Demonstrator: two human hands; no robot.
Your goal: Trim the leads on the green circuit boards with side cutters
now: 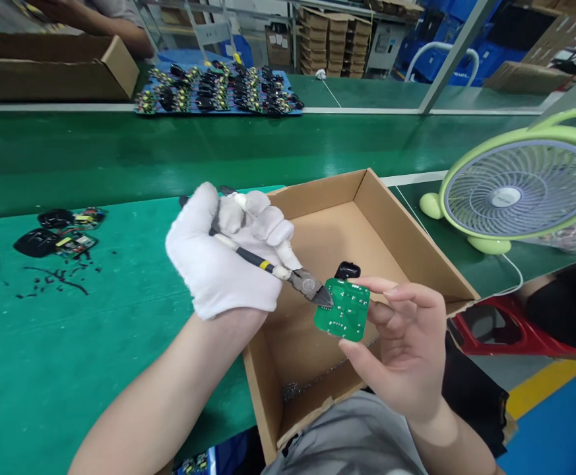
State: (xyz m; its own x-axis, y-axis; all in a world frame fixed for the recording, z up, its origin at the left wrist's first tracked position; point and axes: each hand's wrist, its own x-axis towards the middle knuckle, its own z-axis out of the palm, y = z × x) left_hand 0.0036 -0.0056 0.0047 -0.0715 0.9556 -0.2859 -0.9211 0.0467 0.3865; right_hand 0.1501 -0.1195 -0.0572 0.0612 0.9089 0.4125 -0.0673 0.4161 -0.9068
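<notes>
A white glove covers my left hand (228, 257), which is wrapped round a pair of diagonal cutters (255, 258) with dark handles and a yellow band. The cutter jaws touch the left side of a green circuit board (346, 309). My right hand (409, 343) is bare and pinches that board by its edges between thumb and fingers, with the soldered face towards me. Behind the board's top edge a black part (348, 270) sticks out. Both hands are over an open cardboard box (327, 244), where small metal clippings (290, 392) lie near the front wall.
On the green mat at left lie black-cased boards (37, 243) beside dark scraps (60, 277). A blue tray of many boards (218, 89) sits across the bench. A green fan (520, 191) stands at right, near a red stool (510, 330). Another person's arm (114, 30) shows far left.
</notes>
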